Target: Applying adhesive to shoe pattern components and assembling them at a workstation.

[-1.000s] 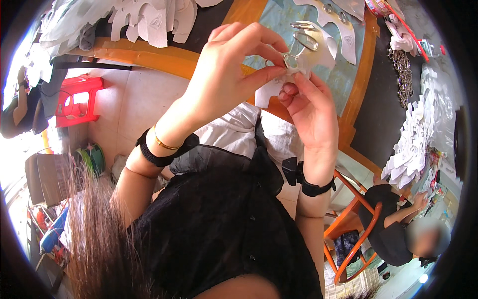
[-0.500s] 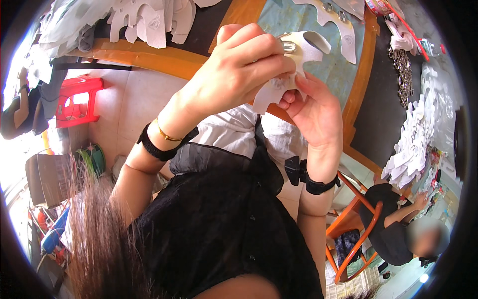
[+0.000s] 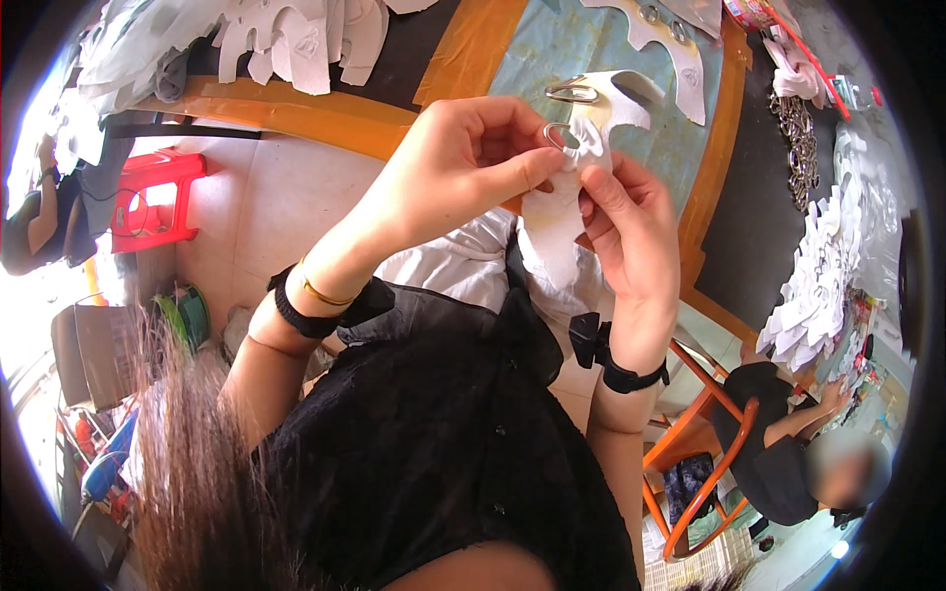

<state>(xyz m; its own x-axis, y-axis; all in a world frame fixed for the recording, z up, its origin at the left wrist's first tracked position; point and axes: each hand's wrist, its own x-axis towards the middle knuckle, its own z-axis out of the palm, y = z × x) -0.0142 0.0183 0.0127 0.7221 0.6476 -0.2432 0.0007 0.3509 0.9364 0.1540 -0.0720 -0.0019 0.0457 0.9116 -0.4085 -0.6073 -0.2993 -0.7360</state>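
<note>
Between my hands, over the near edge of the table, is a white cut-out piece of sheet material with curved notches and a yellowish patch. A metal ring hangs on its upper left edge. By my left fingertips a second metal ring stands beside a bunched, folded strip of the piece. My left hand is closed in a pinch at that strip. My right hand grips the piece's right side between thumb and fingers, with some fingertips hidden behind it.
A similar white piece with rings lies on the blue-green table sheet. White cut pieces are piled at back left, more at right. Metal rings lie heaped at right. Another person sits at lower right, near an orange chair.
The piece has turned in my hands, and its lower part now hangs further down. My left hand has dropped from the upper ring to the second ring and folded strip.
</note>
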